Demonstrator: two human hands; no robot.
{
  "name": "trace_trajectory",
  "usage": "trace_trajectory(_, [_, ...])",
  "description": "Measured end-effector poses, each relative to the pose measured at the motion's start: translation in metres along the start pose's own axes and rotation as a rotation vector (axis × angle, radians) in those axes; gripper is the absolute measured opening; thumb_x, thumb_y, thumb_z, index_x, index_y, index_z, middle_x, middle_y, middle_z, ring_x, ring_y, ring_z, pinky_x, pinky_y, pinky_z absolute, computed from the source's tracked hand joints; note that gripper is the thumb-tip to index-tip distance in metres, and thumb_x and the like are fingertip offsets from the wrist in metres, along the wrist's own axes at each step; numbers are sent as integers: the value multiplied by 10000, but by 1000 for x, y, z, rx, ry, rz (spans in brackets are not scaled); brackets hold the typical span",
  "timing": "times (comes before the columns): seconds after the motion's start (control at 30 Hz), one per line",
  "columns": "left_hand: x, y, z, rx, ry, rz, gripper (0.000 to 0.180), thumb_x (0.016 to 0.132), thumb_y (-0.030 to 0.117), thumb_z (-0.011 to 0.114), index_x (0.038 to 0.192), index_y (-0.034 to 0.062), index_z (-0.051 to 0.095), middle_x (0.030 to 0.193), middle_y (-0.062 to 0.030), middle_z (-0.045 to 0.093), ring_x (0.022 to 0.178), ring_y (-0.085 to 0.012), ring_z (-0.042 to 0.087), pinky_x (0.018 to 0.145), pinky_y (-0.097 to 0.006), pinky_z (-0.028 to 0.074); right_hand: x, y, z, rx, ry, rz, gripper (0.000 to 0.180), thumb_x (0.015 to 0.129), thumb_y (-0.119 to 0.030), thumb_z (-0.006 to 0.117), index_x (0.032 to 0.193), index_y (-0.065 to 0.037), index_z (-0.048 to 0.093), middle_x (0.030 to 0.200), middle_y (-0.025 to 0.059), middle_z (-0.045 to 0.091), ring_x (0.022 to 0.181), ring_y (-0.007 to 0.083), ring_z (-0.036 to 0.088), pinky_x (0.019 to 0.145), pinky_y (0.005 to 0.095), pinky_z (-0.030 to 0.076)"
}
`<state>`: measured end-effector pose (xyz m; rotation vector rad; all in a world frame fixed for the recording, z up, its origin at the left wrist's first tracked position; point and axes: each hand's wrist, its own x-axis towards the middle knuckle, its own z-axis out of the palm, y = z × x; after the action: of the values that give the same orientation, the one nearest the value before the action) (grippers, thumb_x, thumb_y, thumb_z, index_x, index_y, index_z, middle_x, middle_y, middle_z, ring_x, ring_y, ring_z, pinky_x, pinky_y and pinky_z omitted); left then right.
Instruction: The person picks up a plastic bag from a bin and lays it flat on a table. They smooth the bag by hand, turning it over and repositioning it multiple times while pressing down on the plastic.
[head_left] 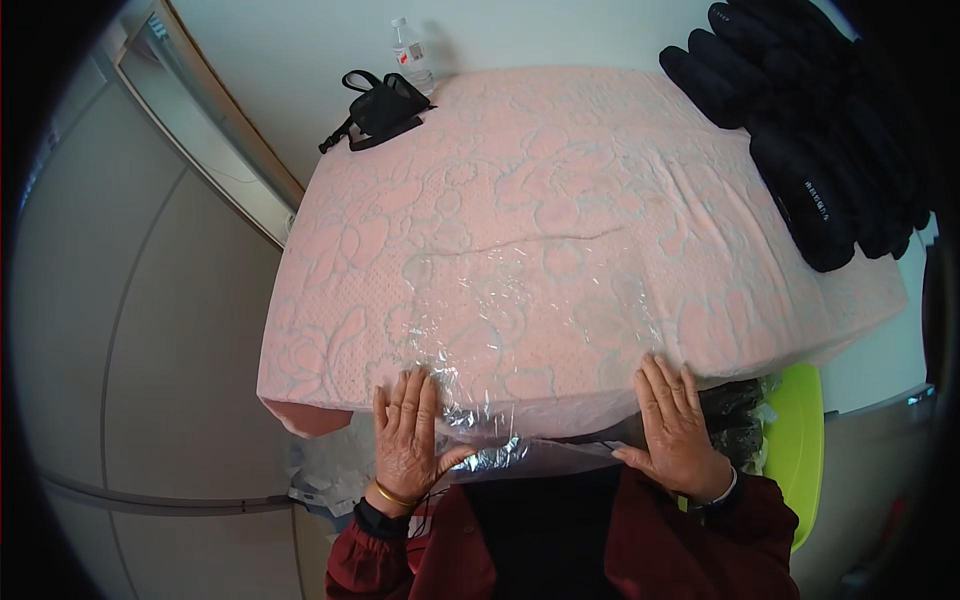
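A clear, shiny plastic bag or sheet [530, 310] lies on the pink patterned cloth, and its near end hangs over the table's front edge. At its left side my left hand [405, 440] rests palm down, fingers stretched toward the table, the thumb turned in over the plastic. My right hand [675, 425] lies the same way at the right side, its fingertips on the cloth edge and its thumb pointing inward at the plastic. Both hands are open; whether the thumbs press on the film I cannot tell.
The pink cloth [400, 210] covers the table. Black padded garments [830, 140] are piled at the far right. A black strapped pouch [380, 108] and a clear bottle [410, 55] stand at the back left. A lime-green chair [797, 450] is at the right, crumpled clear plastic [335, 460] below left.
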<state>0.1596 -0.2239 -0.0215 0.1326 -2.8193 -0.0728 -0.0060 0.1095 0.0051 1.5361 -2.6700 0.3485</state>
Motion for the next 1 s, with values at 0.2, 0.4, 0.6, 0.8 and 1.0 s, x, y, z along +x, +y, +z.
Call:
trace_trajectory(0.2, [0, 3, -14, 85, -70, 13, 1007, 824, 717, 582, 1475, -30, 400, 1543, -213, 397, 1433, -382, 380, 1189, -605, 178, 34, 8, -9, 94, 77, -35, 861, 887, -474, 662, 1484, 63, 352, 1585, 259, 277, 1497, 412, 233, 1211, 582, 134])
trace_trajectory(0.4, [32, 36, -33, 144, -137, 38, 957, 835, 666, 607, 1465, -28, 420, 1548, -219, 384, 1439, -373, 369, 1190, -604, 183, 71, 5, 13, 22, 53, -140, 830, 868, -459, 690, 1492, -2, 389, 1592, 247, 273, 1504, 406, 216, 1214, 581, 123])
trace_trajectory(0.6, [73, 90, 8, -251, -95, 307, 991, 855, 675, 586, 1484, -60, 370, 1553, -245, 361, 1459, -396, 339, 1194, -577, 193, 73, 2, 9, 16, 7, -135, 825, 903, -497, 632, 1507, -2, 364, 1599, 260, 250, 1509, 406, 201, 1217, 577, 118])
trace_trajectory(0.8, [67, 27, 1, -153, -118, 178, 1056, 882, 747, 478, 1509, -85, 307, 1571, -280, 308, 1477, -416, 291, 1198, -554, 193, 67, 30, 2, 51, -26, -94, 906, 945, -587, 515, 1515, 78, 286, 1603, 283, 216, 1512, 414, 184, 1226, 543, 121])
trace_trajectory(1.0, [70, -31, -10, -64, -167, 69, 1078, 869, 763, 483, 1490, -103, 322, 1568, -275, 319, 1476, -419, 286, 1202, -545, 195, 71, 47, -1, 62, -51, -55, 953, 949, -600, 497, 1520, 113, 225, 1605, 281, 212, 1514, 409, 180, 1229, 522, 121])
